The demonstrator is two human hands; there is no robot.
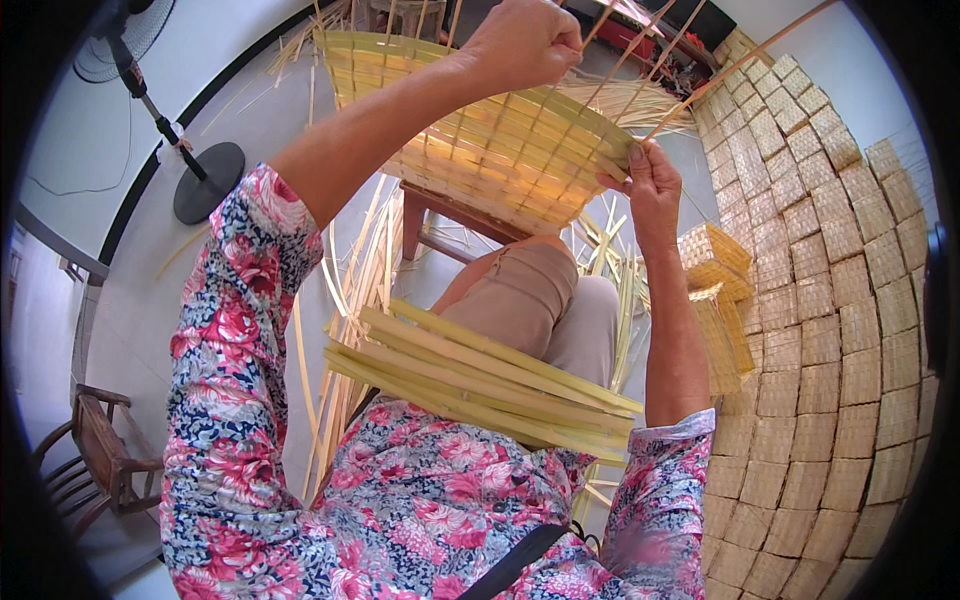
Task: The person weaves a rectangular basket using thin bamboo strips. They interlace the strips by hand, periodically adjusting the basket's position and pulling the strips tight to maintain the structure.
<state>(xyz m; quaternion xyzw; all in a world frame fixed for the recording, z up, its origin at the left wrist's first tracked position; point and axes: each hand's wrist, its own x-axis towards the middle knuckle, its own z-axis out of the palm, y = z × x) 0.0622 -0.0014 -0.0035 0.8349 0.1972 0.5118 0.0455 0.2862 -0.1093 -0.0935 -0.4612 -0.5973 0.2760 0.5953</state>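
Observation:
A partly woven bamboo panel [490,130] leans before me on a wooden stool [450,212], its long upright strips poking out beyond the far edge. Over that edge, my left hand [518,42] is closed in a pinch close to the upright strips; whatever it grips is hidden. My right hand [652,185] pinches the panel's right end between thumb and fingers, where a long thin strip [740,75] runs up and outward. Across my lap lies a bundle of flat yellow-green bamboo strips [480,380], touched by neither hand.
Stacked woven bamboo pieces [810,330] cover the right side, with a few loose woven pieces [715,290] beside my right forearm. Loose strips [345,330] litter the floor. On the left stand a fan [208,182] and a wooden chair [105,445].

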